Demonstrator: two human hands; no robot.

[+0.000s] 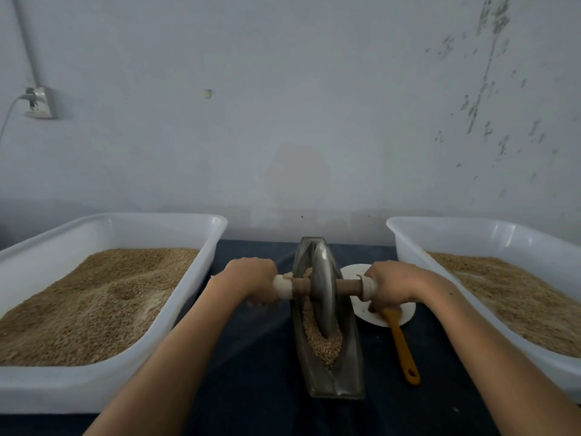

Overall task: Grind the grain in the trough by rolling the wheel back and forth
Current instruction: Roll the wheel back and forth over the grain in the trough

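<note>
- On counter [257, 357]: trough [344, 350] holds grain [327, 343] under wheel [323, 297].
- Both hands, left [251, 280] and right [393, 283], grip axle [347, 287].
- Flanking tubs, left tub [103, 387] and right tub [408, 243], hold grain.

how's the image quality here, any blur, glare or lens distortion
Head view: dim, flat light, with a soft shadow on the pale wall; wide-angle bending bows the rims of the white plastic tub on the left and the white plastic tub on the right; small glare spots sit on both tubs' far corners; the left hand, right hand and metal grinding wheel look slightly soft.
</note>
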